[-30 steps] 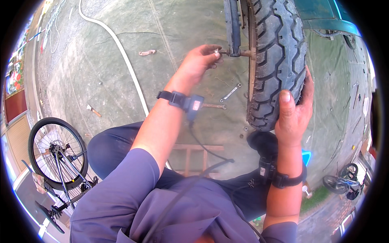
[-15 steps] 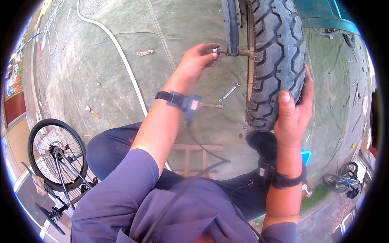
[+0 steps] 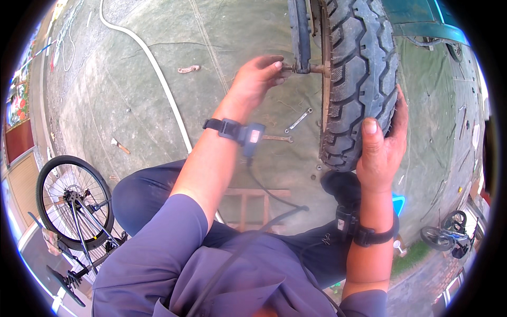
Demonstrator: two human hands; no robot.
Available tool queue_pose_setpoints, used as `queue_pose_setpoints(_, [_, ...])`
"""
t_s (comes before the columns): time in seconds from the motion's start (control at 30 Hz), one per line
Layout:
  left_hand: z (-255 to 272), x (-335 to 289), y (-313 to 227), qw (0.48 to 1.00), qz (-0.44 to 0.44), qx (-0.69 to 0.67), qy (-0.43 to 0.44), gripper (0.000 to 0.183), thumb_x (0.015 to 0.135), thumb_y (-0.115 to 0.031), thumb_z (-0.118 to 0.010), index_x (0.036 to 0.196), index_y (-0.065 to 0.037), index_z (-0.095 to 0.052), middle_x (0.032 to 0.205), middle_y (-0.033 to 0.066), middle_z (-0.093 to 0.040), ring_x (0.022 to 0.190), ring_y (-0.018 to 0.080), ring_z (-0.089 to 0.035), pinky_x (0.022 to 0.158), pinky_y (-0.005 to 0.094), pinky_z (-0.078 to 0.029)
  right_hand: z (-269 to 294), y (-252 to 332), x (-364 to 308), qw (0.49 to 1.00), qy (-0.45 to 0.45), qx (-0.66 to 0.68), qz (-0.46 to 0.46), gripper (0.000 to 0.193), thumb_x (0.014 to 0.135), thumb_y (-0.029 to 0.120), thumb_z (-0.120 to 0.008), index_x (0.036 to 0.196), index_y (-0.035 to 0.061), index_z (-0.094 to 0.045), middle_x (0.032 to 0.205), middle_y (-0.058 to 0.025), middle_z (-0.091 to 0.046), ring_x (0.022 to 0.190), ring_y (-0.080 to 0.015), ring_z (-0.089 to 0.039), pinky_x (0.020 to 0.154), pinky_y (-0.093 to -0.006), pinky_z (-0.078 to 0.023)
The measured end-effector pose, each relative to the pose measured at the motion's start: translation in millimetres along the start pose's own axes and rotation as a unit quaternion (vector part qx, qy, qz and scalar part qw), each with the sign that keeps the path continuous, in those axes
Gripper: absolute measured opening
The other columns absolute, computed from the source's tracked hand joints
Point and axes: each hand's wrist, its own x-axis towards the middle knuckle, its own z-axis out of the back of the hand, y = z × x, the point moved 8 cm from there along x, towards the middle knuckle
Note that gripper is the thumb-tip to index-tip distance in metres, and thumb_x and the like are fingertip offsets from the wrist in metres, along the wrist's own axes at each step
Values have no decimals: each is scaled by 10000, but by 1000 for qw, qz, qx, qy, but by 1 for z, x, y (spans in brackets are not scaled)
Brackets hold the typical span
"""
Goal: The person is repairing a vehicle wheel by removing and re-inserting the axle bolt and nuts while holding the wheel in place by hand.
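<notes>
A wheel with a black, deep-treaded tyre (image 3: 360, 79) stands upright in front of me, slightly right. Its axle (image 3: 317, 68) pokes out leftward through the end of a dark metal fork arm (image 3: 301, 39). At the axle's outer end, my left hand (image 3: 252, 82) is closed, thumb and fingers pinching the axle nut, which they mostly cover. My right hand (image 3: 381, 156) grips the lower right of the tyre, thumb on the tread and fingers round the far sidewall. Below the axle lie a silver spanner (image 3: 299, 120) and a second, brownish spanner (image 3: 279, 139), partly behind my wrist device.
Small nuts (image 3: 318, 167) lie by my foot. A pale hose (image 3: 158, 68) crosses the ground on the left, near a small hammer (image 3: 120, 146). A bicycle wheel (image 3: 43, 211) stands at far left. A teal vehicle body (image 3: 430, 30) is at upper right. A cable hangs before me.
My left hand has turned slightly at the axle end, and its thumb now covers the shiny nut that showed before. My right hand and the tyre have stayed put.
</notes>
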Motion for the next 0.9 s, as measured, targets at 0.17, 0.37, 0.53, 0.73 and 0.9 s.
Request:
queue_pose_setpoints(0.17, [3,-2,2,997,41,60,3,350,898,-215,-698,1159,7,-628,1028,87,-681,904,162,-630,795,299,-490,0,0,0,1000,-3,-1,1,868,794,423,-738,1378,-116,-389,1329,-226,-506,1229,-281,-488,1067,-378,-353])
queue_pose_setpoints(0.37, [-1,-2,-5,998,13,64,7,378,883,-192,-709,1184,14,-610,1020,87,-676,919,172,-639,782,300,-494,0,0,-1,1000,-1,-4,1,870,794,430,-734,1378,-116,-390,1329,-226,-505,1229,-282,-487,1067,-380,-351])
queue_pose_setpoints(0.53, [0,-2,-4,999,-8,50,10,410,865,-135,-716,1215,31,-581,1065,116,-667,978,206,-648,845,333,-508,0,0,0,1000,-2,-6,-1,881,790,447,-733,1378,-114,-392,1331,-226,-503,1231,-283,-486,1066,-381,-354])
queue_pose_setpoints(0.73, [1,-3,-3,999,-37,3,34,404,881,-133,-698,1231,26,-573,1128,134,-659,1011,224,-645,900,348,-495,0,-1,0,1000,-4,-14,4,884,786,459,-732,1376,-109,-399,1328,-228,-508,1228,-291,-492,1062,-383,-360])
queue_pose_setpoints(0.9, [1,-3,5,1000,4,-30,6,382,883,-153,-702,1216,2,-593,1117,119,-667,1019,227,-645,896,350,-495,1,-2,0,1000,-4,-15,3,883,785,461,-732,1372,-110,-403,1324,-229,-511,1223,-293,-496,1060,-383,-362])
